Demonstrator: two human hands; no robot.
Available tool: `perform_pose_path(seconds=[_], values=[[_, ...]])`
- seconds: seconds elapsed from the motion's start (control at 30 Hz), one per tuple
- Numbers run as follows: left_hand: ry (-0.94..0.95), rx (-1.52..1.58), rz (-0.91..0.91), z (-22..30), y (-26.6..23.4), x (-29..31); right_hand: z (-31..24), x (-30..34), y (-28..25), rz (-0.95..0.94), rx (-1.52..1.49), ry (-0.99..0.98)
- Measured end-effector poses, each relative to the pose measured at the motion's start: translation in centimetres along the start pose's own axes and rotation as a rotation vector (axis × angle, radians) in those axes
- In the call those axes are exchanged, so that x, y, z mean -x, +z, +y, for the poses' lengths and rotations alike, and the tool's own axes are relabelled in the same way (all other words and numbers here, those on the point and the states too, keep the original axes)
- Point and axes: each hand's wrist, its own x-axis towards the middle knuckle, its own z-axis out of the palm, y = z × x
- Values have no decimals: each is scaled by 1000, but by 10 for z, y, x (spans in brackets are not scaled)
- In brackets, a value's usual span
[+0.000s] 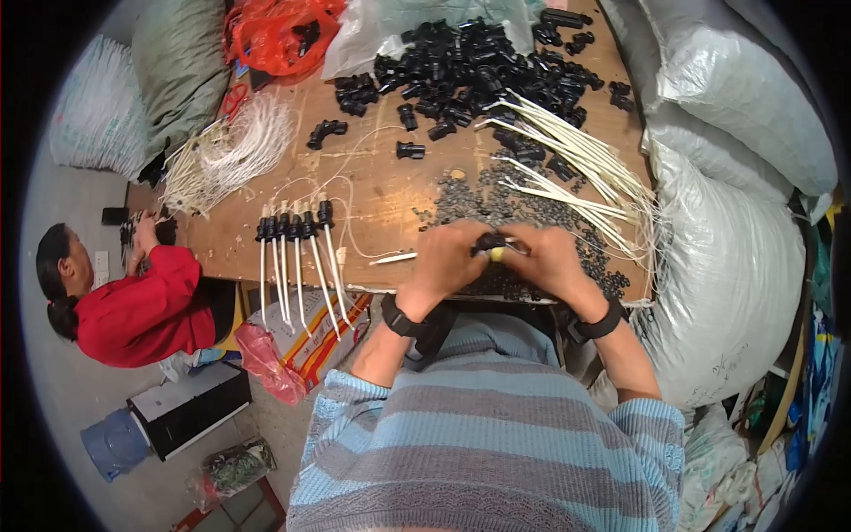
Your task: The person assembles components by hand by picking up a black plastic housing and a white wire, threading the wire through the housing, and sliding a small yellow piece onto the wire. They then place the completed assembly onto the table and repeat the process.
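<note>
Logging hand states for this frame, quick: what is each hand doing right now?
Left hand: closed, fingers pinching the black fitting.
Right hand: closed on the same black fitting, at its yellowish tip.

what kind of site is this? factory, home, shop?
Probably a small hand-assembly workshop. A bare wooden table holds a heap of black plastic fittings and bundles of white tubes, with finished pieces in a row. Bulk sacks crowd it.

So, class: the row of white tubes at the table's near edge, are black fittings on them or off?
On. Each white tube carries a black fitting at its top end; the tubes' other ends overhang the wooden table.
</note>
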Motion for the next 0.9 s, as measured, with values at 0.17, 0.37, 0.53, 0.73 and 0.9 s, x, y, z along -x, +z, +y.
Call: perform_pose_path(seconds=[0.17,0.37,0.53,0.73,0.9], values=[[121,-150,-67,11,-4,4,2,-15,-15,-401,-217,347],[81,-185,28,-2,-6,19,-10,-11,16,-238,-173,246],[63,-109,366,-40,-41,28,-28,-24,18,323,-42,-255],[-323,-721,603,-105,-113,63,-33,-17,27,57,147,-251],[-233,-596,579,-92,-102,43,-10,-3,36,27,79,-52]])
